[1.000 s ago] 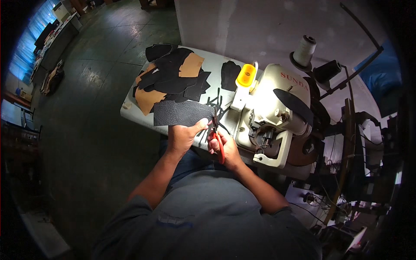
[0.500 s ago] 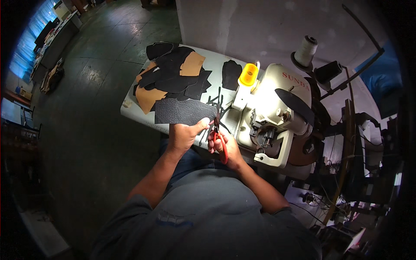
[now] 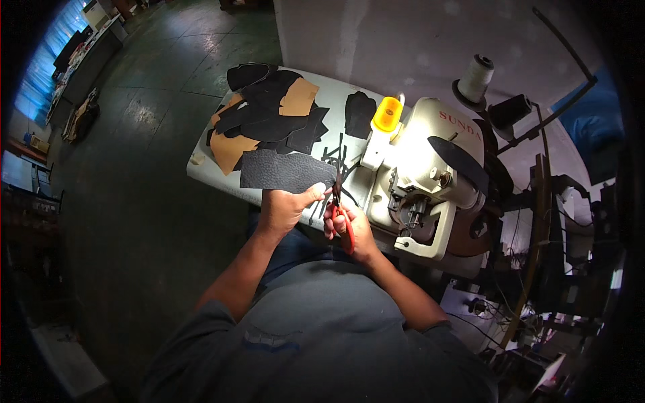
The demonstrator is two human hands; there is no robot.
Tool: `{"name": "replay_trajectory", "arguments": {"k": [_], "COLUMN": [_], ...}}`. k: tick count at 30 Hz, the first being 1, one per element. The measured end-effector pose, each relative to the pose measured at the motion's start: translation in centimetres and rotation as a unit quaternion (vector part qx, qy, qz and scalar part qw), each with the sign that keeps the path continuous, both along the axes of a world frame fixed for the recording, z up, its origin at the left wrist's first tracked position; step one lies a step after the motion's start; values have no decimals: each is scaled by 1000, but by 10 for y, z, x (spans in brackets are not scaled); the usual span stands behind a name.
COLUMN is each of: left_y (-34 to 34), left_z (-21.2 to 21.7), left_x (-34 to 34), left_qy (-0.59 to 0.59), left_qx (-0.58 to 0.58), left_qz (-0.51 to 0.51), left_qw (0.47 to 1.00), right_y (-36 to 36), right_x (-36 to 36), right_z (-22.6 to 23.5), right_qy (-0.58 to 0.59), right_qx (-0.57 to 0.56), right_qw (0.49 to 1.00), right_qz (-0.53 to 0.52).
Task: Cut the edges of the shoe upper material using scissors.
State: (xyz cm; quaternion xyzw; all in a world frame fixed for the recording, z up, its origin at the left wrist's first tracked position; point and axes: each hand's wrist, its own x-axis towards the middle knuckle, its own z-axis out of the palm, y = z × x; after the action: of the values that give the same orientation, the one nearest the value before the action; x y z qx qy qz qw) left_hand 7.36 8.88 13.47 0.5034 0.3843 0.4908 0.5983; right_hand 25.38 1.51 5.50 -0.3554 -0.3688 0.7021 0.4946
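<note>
My left hand point(image 3: 285, 209) is closed on a black grained leather piece point(image 3: 285, 170), thumb on top, holding it out flat above the near part of the table. In my right hand point(image 3: 356, 232) is a pair of scissors point(image 3: 349, 236) with red handles, its dark blades pointing away from me at the right edge of the leather. Whether the blades are apart is hard to tell. Behind the held piece lies a pile of black and tan leather pieces point(image 3: 269, 127). Thin black strips point(image 3: 342, 149) are scattered just past the scissors.
A cream sewing machine point(image 3: 420, 174) stands right of my hands, with a lit yellow lamp point(image 3: 388, 114) at its left. Thread cones point(image 3: 477, 75) rise behind it. A small stack of black pieces point(image 3: 360, 114) lies on the white table point(image 3: 215, 176) beside the lamp.
Hardly anything differs. The leather's right end and the scissors have shifted very slightly; both hands keep their holds.
</note>
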Motion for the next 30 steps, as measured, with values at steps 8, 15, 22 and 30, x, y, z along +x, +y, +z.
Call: {"name": "replay_trajectory", "arguments": {"k": [8, 15, 22, 30], "left_y": [5, 8, 16, 15], "left_z": [-8, -2, -12, 12], "left_x": [-7, -9, -16, -14], "left_qy": [76, 62, 78, 65], "left_qx": [33, 10, 48, 6], "left_qz": [1, -1, -34, -50], "left_qw": [997, 998, 995, 997], "right_y": [-3, -6, -7, -7], "right_x": [-1, 0, 0, 3], "right_z": [3, 8, 6, 6], "right_qy": [24, -7, -26, -31], "right_qx": [-29, -15, -17, -16], "right_qw": [999, 1000, 999, 999], "right_qz": [-26, -20, -24, -12]}}
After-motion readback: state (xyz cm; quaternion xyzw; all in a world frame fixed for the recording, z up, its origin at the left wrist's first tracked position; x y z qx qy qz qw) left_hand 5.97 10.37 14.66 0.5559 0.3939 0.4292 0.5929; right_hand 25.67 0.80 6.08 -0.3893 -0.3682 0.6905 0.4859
